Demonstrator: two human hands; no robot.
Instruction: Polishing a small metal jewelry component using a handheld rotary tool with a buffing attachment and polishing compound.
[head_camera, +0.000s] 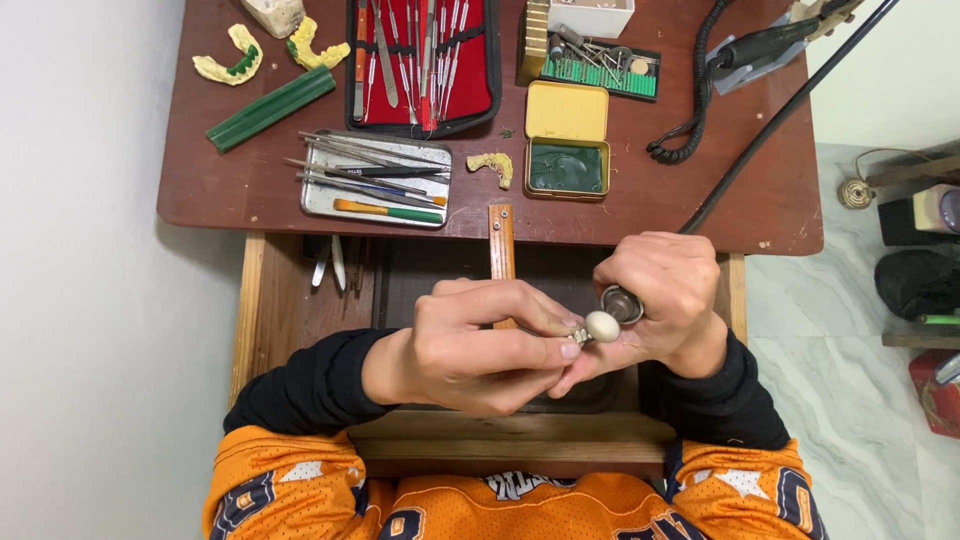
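Near the centre of the frame, slightly low, the person's two hands meet over an open wooden drawer (300, 300). The right hand (665, 300) is wrapped closed around a rotary handpiece (622, 305), whose metal collar shows just left of the knuckles and whose round, cream-coloured polishing head (601, 326) sticks out toward the other hand. The left hand (480, 345) pinches a small pale piece (574, 332) between thumb and fingertips (too small and too covered to say what it is), and that piece sits right at the pinch, touching or just beside the polishing head. A black cable (780, 120) runs from the right hand up toward the upper right corner. On the dark red table (220, 190) above the hands, a shallow metal tray (375, 180) at left of centre holds several slim metal tools and one with an orange and green handle. Above it, a black case (425, 65) lined in red holds a row of metal instruments under straps. To the right of the tray a yellow tin (567, 140) stands open, with a dark green mass in its lower half; a small yellowish dental cast (493, 167) lies between tray and tin. Further up, a green rack (600, 75) holds small burs. In the upper left lie two more yellow casts (232, 62) and a green bar (270, 108).
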